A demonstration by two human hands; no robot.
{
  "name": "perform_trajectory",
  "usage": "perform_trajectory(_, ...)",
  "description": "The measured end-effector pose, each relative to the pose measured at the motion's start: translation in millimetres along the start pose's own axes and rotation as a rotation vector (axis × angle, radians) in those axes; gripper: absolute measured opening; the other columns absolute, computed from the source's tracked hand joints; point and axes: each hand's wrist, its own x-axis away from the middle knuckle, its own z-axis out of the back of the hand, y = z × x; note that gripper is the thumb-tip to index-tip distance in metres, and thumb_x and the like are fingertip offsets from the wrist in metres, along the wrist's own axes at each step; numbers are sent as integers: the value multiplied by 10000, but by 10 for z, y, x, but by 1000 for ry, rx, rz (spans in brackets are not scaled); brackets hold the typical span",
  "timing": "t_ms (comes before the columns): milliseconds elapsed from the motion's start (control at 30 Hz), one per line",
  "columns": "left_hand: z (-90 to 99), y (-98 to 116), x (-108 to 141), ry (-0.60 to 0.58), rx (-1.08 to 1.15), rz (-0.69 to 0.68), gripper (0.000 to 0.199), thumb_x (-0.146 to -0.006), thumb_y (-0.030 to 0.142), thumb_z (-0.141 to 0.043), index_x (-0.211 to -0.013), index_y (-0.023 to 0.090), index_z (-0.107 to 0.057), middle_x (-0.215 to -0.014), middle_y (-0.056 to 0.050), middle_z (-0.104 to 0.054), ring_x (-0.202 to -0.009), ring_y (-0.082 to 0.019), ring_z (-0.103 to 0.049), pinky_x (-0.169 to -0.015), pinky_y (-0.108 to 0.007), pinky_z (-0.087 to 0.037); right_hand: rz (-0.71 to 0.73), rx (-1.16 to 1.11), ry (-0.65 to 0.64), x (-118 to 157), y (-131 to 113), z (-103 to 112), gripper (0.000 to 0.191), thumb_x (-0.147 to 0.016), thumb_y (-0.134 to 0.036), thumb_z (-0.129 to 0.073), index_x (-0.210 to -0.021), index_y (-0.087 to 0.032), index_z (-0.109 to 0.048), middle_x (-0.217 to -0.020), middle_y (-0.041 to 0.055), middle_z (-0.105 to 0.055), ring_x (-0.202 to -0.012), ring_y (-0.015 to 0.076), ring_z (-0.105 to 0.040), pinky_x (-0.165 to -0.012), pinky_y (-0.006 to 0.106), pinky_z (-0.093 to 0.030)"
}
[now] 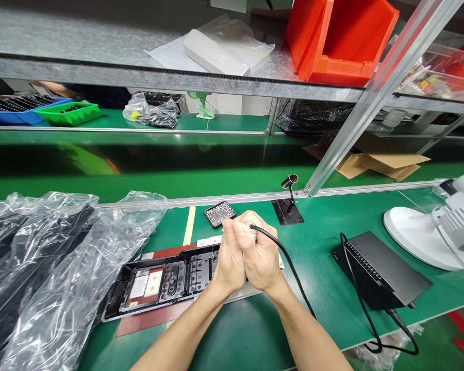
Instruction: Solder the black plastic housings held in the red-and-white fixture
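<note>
The black plastic housing (pixel 201 269) lies on a reddish board (pixel 150 319), its right end beneath the left hand (pixel 231 263) and right hand (pixel 261 257), which are pressed together, clenched around a mostly hidden corded tool (pixel 252 226); a black cable (pixel 290 260) trails right. Across the green workbench (pixel 317 221): clear-bagged black parts (pixel 58 273), a tray (pixel 215 225) of small metallic pieces, black stand (pixel 283 212), black box (pixel 398 263), white fan (pixel 452 216). Overhead, a metal shelf (pixel 93 31) carries an orange-red bin (pixel 311 44).
</note>
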Motion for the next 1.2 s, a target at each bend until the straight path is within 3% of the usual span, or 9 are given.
perform_trajectory(367, 0, 48, 0, -24, 9, -3, 657, -1007, 662, -61, -776, 220, -488, -709, -25, -498, -657, -162, -474, -639, -291, -484, -25, 20, 5, 5, -3, -1, 287, -1014, -366, -465, -770, -229, -529, -780, 9, -597, -730, 150, -530, -689, 314, -446)
perform_trajectory(1200, 1, 82, 0, -19, 20, -52, 634, -1031, 620, -88, -780, 219, -509, -728, -35, -527, -675, -169, -499, -667, -298, -495, -2, 37, 18, 3, -16, 5, 277, -1002, -336, -474, -750, -230, -519, -754, 8, -588, -698, 147, -515, -651, 309, -447)
